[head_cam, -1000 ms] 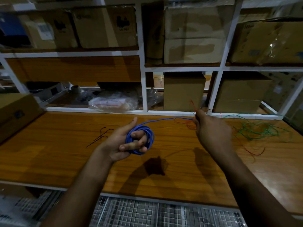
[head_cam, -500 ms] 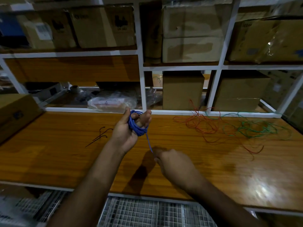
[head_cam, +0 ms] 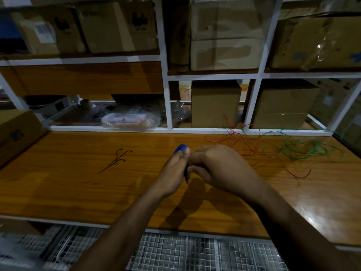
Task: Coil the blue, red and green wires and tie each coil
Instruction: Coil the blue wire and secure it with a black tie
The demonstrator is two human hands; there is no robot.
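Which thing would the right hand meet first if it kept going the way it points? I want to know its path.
The right hand points leftward at the left hand and the blue wire coil held there; they already appear to touch, though depth is unclear.

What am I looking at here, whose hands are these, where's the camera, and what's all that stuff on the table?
The camera sits on a person's head, looking down at their own bare hands; there is no machine. The left hand grips a blue wire coil, and the right hand closes against it. On the wooden table lie loose red wire and green wire at the right, and dark twist ties at the left. Shelves of cardboard boxes stand behind.
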